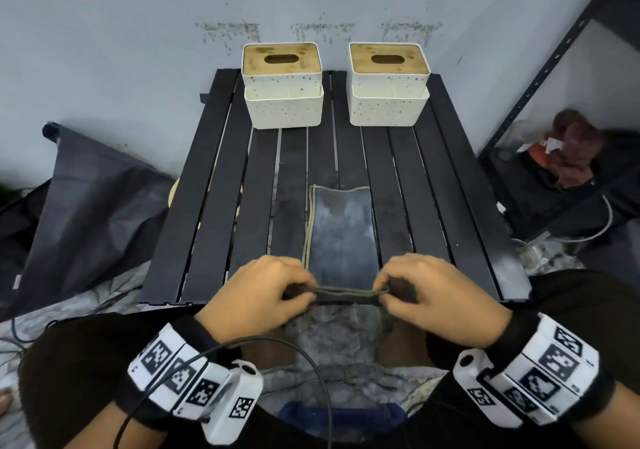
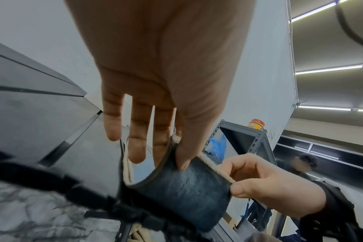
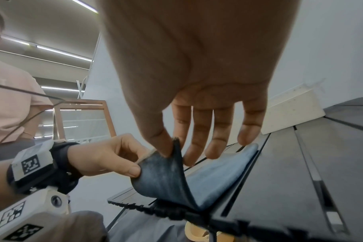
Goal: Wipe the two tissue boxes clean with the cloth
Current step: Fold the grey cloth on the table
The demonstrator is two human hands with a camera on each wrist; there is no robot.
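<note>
My left hand point(image 1: 256, 293) pinches the near left corner of the dark grey folded cloth with tan stitched edging point(image 1: 341, 237), which lies on the black slatted table point(image 1: 214, 206) at its near edge. My right hand point(image 1: 440, 293) pinches the right corner. At the far edge stand two cream speckled tissue boxes with wooden lids, left point(image 1: 282, 85) and right point(image 1: 389, 85).

Two cream speckled tissue boxes, the left box point(image 1: 283, 85) and the right box point(image 1: 389, 83), stand side by side at the table's far edge, wooden lids on. The folded dark cloth point(image 1: 341, 237) lies flat at the near edge, its near end lifted.
</note>
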